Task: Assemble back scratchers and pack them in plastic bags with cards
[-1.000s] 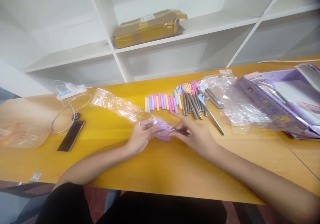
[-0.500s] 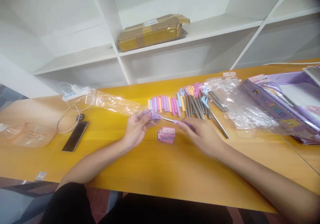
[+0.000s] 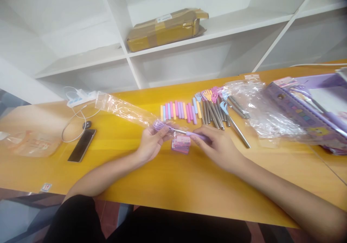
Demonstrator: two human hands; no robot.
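Observation:
A purple back scratcher (image 3: 179, 131) with a metal shaft lies level between my two hands. My left hand (image 3: 149, 144) pinches it near its hand-shaped head, beside one end of a long clear plastic bag (image 3: 121, 109); whether the head is inside the bag I cannot tell. Closed around the purple grip is my right hand (image 3: 221, 147). Just under the shaft sits a small stack of pink cards (image 3: 181, 145). Behind are a row of coloured grip sleeves (image 3: 179, 110) and a pile of back scratchers (image 3: 215, 113) with blue, orange and pink heads.
Clear plastic bags (image 3: 265, 116) lie in a heap on the right, against a purple box (image 3: 295, 109). To the left are a phone (image 3: 81, 145), a power strip (image 3: 81, 97) with a cable, and an orange-printed bag (image 3: 35, 143). A taped carton (image 3: 165, 31) rests on the shelf.
The back scratcher has dropped slightly towards the pink cards, and its head shows more clearly beyond my left fingers. Both hands keep their hold; the whole view has shifted a little.

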